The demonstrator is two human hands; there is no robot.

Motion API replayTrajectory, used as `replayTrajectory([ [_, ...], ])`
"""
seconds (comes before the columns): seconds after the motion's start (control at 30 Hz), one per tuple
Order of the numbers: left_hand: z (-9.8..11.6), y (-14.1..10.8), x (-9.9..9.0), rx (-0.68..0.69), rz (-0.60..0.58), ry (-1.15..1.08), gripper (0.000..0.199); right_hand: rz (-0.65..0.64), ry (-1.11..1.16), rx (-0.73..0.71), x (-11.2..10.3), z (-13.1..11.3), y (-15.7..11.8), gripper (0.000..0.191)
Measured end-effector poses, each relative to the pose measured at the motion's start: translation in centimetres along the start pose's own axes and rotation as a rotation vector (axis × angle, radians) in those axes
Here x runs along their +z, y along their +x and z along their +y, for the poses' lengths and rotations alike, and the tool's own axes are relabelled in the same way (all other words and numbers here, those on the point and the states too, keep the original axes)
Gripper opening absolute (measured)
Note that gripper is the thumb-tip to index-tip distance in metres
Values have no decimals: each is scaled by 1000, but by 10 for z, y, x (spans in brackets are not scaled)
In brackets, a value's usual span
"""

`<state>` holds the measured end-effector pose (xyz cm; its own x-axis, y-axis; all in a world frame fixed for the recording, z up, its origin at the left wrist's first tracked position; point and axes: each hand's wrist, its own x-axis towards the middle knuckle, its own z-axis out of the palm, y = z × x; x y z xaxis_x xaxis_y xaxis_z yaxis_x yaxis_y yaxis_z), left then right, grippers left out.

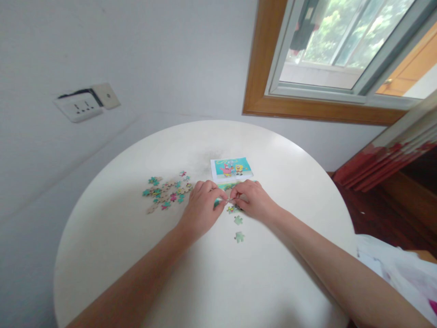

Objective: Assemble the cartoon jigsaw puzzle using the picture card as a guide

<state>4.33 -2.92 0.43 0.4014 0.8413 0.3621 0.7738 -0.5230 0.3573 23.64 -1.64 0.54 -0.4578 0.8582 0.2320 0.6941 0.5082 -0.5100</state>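
My left hand [205,203] and my right hand [251,198] meet near the middle of the round white table, fingertips pinched together around a small jigsaw piece [228,199]. Most of that piece is covered by the fingers. Under and behind the hands lies a joined strip of green puzzle [227,186], partly hidden. A yellowish cluster of pieces [232,209] sits just below the right fingertips. Two loose pale green pieces, one [238,220] nearer the hands and another [239,237] closer to me, lie below. Behind the hands rests a cartoon picture card [232,168].
A heap of loose jigsaw pieces [167,193] spreads over the table [119,255] left of my left hand. A wall with a socket [82,105] stands behind, beside a wood-framed window [254,68]. A red and white curtain [378,164] hangs right, above a white plastic bag [392,264].
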Motion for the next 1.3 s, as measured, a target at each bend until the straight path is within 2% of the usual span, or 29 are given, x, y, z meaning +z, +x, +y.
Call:
replayTrajectory([
  [0.17,-5,-2,-4,37,46,-32,7,78,312,32,-5,0,0,17],
  [0.27,-6,-4,-6,63,42,-56,7,64,393,82,-6,-1,0,15],
  [0.67,-8,-5,-6,-33,-28,-152,9,-7,523,150,-7,-10,-2,14],
  [0.97,-5,-5,-10,-39,-12,-110,8,-42,460,148,-6,-10,-5,16],
  [1.3,-8,-5,-13,-3,-64,-97,9,-118,451,54,-14,-8,-9,22],
])
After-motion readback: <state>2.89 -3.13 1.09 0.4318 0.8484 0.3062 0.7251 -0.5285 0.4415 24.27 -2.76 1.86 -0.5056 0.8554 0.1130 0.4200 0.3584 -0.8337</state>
